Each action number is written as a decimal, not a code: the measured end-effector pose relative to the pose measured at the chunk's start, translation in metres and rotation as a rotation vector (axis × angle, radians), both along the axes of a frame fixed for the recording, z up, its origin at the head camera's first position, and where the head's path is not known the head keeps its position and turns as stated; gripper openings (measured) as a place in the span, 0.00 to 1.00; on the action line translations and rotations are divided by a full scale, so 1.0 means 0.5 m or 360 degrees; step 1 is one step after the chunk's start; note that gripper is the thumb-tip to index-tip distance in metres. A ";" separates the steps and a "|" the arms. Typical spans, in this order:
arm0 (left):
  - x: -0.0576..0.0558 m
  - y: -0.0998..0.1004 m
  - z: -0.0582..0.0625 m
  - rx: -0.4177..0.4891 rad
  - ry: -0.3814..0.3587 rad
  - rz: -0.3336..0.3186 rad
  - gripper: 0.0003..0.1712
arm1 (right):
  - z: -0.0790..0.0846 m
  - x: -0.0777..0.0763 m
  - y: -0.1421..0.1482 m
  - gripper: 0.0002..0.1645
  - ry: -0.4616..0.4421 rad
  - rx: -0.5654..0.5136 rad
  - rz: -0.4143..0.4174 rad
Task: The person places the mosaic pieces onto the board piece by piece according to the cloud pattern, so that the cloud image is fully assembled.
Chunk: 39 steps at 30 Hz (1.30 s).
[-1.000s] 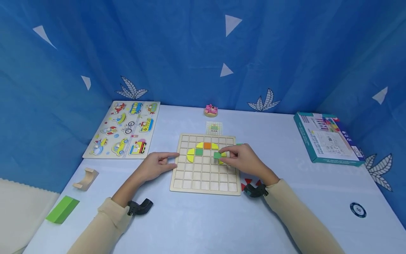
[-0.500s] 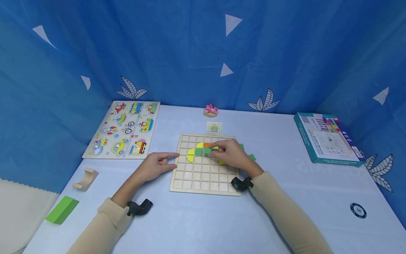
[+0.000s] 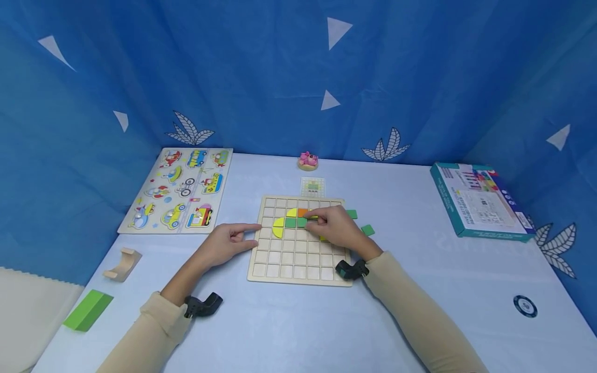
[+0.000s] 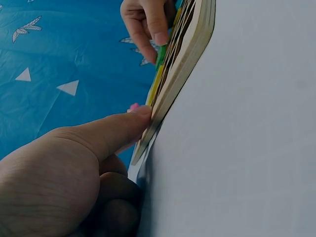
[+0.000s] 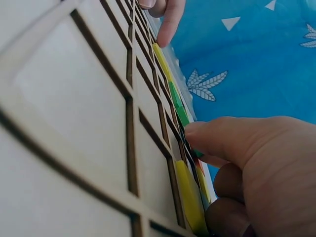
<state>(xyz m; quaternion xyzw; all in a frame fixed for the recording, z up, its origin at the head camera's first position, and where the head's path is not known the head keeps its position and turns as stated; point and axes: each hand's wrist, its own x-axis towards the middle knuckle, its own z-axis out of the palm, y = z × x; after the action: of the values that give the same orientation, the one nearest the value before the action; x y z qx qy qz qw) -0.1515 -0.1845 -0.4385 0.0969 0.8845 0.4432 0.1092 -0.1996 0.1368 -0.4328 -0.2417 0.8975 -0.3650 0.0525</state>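
Observation:
A wooden grid board (image 3: 298, 259) lies on the table. My right hand (image 3: 340, 228) pinches a green square tile (image 3: 302, 223) at a cell just right of another green tile (image 3: 290, 223); in the right wrist view its thumb (image 5: 212, 136) lies against the green tile. An orange square (image 3: 302, 212) sits in the row above, partly behind the fingertips. Yellow rounded pieces (image 3: 278, 228) fill cells to the left, and others on the right are partly hidden by the hand. My left hand (image 3: 226, 243) touches the board's left edge with thumb and forefinger spread.
Two loose green tiles (image 3: 367, 230) lie right of the board. Behind it are a small pattern card (image 3: 312, 186) and a pink figurine (image 3: 308, 160). A vehicle puzzle (image 3: 177, 191), wooden arch (image 3: 122, 264) and green block (image 3: 88, 311) stand left; a box (image 3: 482, 202) and round chip (image 3: 525, 306) right.
My right hand has moved left across the board with the green tile, bringing it down beside the other green one. The left hand has stayed at the board's edge.

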 end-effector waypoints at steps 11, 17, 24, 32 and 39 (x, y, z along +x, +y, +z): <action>-0.001 -0.005 0.002 0.0012 0.0008 -0.0001 0.24 | -0.004 0.005 -0.007 0.18 0.0051 0.0003 -0.0024; -0.002 -0.006 -0.001 0.0026 0.0005 0.0009 0.24 | 0.000 0.005 -0.003 0.19 -0.0004 -0.0064 -0.0022; -0.003 0.000 -0.006 0.0018 0.0002 -0.0004 0.25 | 0.035 0.010 0.035 0.18 0.0024 -0.0139 -0.0114; -0.004 0.002 -0.004 0.0007 0.0021 -0.0005 0.24 | 0.066 0.036 0.131 0.17 0.0034 -0.0111 -0.0248; -0.002 -0.002 -0.007 0.0006 0.0016 0.0000 0.24 | 0.054 0.069 0.223 0.17 0.0004 0.0018 -0.0372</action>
<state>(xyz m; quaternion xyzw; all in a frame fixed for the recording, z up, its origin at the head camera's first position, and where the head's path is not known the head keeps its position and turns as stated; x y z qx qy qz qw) -0.1524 -0.1856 -0.4420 0.0991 0.8841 0.4445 0.1046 -0.1650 0.2482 -0.4055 -0.1358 0.9217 -0.3631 0.0098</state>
